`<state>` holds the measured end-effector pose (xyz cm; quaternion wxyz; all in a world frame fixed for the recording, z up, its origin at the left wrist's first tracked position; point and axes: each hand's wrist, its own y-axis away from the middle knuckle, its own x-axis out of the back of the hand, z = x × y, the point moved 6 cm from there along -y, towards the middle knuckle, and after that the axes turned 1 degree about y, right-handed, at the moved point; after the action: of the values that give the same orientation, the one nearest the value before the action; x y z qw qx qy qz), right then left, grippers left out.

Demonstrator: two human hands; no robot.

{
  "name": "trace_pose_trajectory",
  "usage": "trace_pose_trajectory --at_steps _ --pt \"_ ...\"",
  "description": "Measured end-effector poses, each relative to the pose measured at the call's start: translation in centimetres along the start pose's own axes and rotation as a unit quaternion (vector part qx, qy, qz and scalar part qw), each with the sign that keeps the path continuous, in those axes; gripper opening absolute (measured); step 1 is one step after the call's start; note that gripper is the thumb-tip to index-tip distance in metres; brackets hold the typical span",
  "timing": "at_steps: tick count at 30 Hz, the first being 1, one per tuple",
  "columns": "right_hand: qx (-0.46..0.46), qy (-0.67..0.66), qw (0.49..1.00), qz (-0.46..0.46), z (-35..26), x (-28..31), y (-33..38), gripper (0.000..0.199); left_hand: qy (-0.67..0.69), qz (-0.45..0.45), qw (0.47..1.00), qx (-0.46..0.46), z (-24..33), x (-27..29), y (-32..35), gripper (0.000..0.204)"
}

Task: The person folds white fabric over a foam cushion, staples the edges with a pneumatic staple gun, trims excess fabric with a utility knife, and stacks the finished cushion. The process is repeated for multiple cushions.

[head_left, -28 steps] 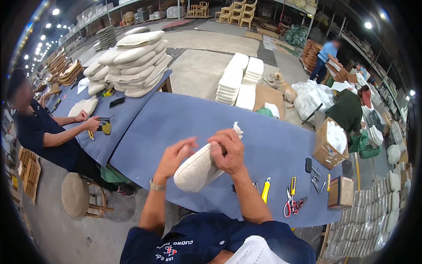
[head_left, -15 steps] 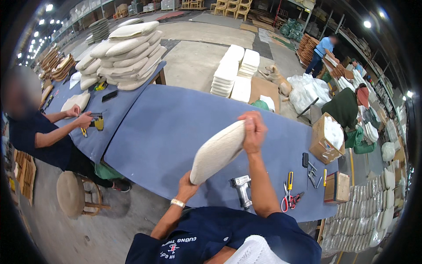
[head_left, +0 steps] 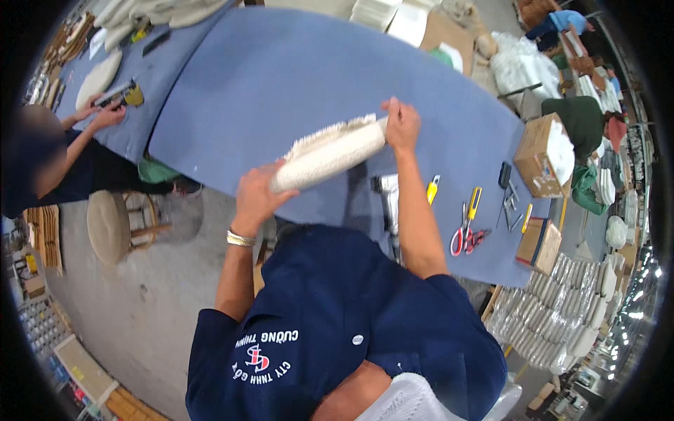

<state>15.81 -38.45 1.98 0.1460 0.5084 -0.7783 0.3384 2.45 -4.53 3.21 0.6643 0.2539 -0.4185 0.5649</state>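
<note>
A cream fabric-covered seat cushion (head_left: pixel 330 160) is held up over the blue table, tilted so that its edge and a ragged strip of fabric along one side show. My left hand (head_left: pixel 260 193) grips its left end, with the thumb on the near side. At the far right end, my right hand (head_left: pixel 402 125) is closed on the cushion's other tip. Beneath my right forearm lies a silver staple gun (head_left: pixel 390 207), partly hidden by the arm. A yellow utility knife (head_left: pixel 433 188) lies just right of that forearm.
On the blue table (head_left: pixel 281 77) to the right lie red-handled scissors (head_left: pixel 460 238), a yellow screwdriver (head_left: pixel 475 202) and small metal tools. Cardboard boxes (head_left: pixel 537 158) stand at its right edge. At the left, another person handles a staple gun (head_left: pixel 116 95); a round stool (head_left: pixel 109 228) stands nearby.
The cushion has been turned so its edge and ragged fabric side now face me. Both hands still hold it. The view has tipped downward. The co-worker's staple gun has shifted.
</note>
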Motion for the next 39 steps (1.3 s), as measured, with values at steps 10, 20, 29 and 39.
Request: trace_pose_trajectory --at_steps 10,20,29,39 --pt "0.036 -0.089 0.993 0.062 1.2 1.0 -0.3 0.039 0.211 -0.006 0.957 0.198 -5.4 -0.3 4.2 0.072" --pt "0.004 -0.237 0.969 -0.068 -2.5 5.1 -1.4 0.046 0.264 0.032 0.963 -0.051 12.4 4.7 -3.4 0.065" --pt "0.193 -0.117 0.974 -0.012 -15.5 8.2 3.7 0.018 0.268 -0.017 0.963 -0.035 14.4 5.6 -6.2 0.067" --pt "-0.077 0.007 0.992 -0.100 10.6 4.3 2.4 0.029 0.142 -0.081 0.986 0.022 -0.7 2.5 -0.4 0.075"
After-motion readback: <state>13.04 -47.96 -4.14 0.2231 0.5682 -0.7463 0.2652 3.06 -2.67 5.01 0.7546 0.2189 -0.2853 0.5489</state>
